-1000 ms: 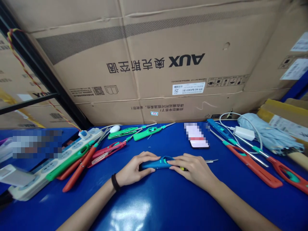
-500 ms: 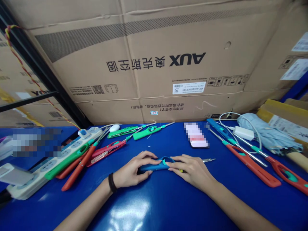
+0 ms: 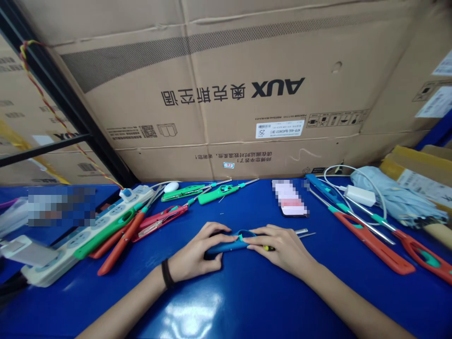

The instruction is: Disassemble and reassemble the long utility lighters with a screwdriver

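Note:
A blue stick lighter [image 3: 226, 246] with a turquoise trigger [image 3: 241, 237] lies sideways between my hands, just above or on the blue table. My left hand [image 3: 201, 249], with a dark band at the wrist, grips its handle end, the thumb on the near side and fingers over the top. Round the trigger-guard end close the fingers of my right hand [image 3: 278, 244]. Under that palm shows a yellow and black piece [image 3: 268, 247]. Thin metal pieces [image 3: 306, 233] stick out beyond the right hand; whether they join the yellow piece is hidden.
Green [image 3: 219, 194], red [image 3: 162, 223] and orange [image 3: 122, 242] lighters lie left, beside a white power strip [image 3: 84, 235]. More lighters [image 3: 374, 242] lie right, near a white charger [image 3: 359, 195] and light-blue umbrella [image 3: 391, 193]. A phone [image 3: 289, 197] lies behind. A cardboard box [image 3: 226, 56] walls the back.
The whole view has shifted slightly. My left thumb has drawn back a little from the lighter's near side, and the metal pieces by my right hand show at a different angle.

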{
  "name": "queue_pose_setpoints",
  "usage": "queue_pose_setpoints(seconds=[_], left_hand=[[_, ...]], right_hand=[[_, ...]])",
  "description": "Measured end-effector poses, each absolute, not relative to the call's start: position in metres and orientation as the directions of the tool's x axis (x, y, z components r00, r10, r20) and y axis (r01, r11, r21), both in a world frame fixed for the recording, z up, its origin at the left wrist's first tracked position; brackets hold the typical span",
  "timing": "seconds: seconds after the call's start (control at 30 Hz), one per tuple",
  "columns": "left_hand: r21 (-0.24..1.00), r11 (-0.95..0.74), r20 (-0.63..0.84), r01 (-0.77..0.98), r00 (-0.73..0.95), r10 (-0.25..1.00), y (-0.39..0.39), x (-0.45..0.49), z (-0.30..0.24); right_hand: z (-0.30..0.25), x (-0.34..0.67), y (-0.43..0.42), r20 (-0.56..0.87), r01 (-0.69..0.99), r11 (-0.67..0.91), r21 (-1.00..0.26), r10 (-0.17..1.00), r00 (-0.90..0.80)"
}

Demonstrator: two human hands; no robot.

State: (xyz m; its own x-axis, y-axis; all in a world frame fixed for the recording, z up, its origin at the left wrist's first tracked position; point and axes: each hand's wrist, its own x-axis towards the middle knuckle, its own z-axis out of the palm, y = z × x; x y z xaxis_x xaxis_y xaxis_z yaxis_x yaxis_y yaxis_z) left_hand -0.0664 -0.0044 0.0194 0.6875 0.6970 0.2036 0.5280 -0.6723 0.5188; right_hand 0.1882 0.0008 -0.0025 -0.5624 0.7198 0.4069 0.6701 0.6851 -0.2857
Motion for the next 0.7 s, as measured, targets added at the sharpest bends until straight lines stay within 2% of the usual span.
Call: queue_pose_setpoints(seconds=[0.13, 0.23, 0.53, 0.7], left_hand=[[0.323, -0.732, 0.196, 0.6, 0.714, 0.672, -0.012, -0.08, 0.023], [0.232, -0.735, 0.196, 0.637, 0.71, 0.677, -0.019, -0.09, 0.023], [0.213, -0.726, 0.215, 0.654, 0.694, 0.688, -0.024, -0.092, 0.014], [0.076, -0.758, 0.2, 0.648, 0.735, 0.648, -0.024, -0.088, 0.023]], right_hand=[[-0.001, 0.187, 0.001, 0.388, 0.678, 0.673, -0.296, 0.733, -0.558], [-0.001, 0.186, 0.001, 0.39, 0.668, 0.678, -0.307, 0.73, -0.562], [-0.002, 0.186, -0.001, 0.402, 0.653, 0.707, -0.271, 0.7, -0.591], [0.002, 0.183, -0.001, 0.377, 0.667, 0.685, -0.293, 0.724, -0.577]])
